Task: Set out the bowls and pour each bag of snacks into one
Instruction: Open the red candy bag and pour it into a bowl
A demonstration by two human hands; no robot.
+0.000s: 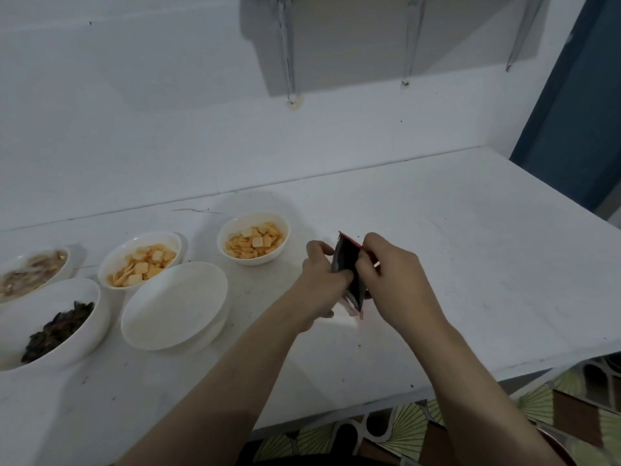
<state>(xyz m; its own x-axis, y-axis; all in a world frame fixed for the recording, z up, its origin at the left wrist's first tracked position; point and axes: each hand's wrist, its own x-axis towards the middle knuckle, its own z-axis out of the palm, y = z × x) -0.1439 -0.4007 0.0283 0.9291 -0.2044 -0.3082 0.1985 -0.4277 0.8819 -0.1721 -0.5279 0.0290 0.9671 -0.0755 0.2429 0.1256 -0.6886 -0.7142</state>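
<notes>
Snack bag (349, 267), dark with a red edge, is held up off the white surface (470, 264) between both hands, right of the bowls. It is gripped on its left side by the left hand (321, 274), fingers curled round the edge, and pinched on its right side by the right hand (389, 280), thumb and fingers closed on the red rim near the top. The bag is seen edge-on and tilted, its lower corner pointing down toward the surface; whether it is already torn open cannot be told.

Five white bowls are laid out on the left half of the surface. Closest to the hands, an empty bowl (174, 306) is seen, wide and shallow-looking, with what may be a second rim just under it. Behind it and to the right, a bowl of orange and pale square crackers (253, 238) is set near the wall. Another bowl of the same crackers (141, 258) is placed to its left, just beside the empty one. At the near left edge, a bowl of dark, shiny strips (50, 322) is found, partly cut off by the frame. Behind that one, a bowl of pale brownish snacks (32, 270) is seen, blurred and hard to identify.

Above, on the wall, a shelf on metal brackets (369, 38) is mounted. Patterned floor tiles (420, 428) are seen below the front edge of the surface.
</notes>
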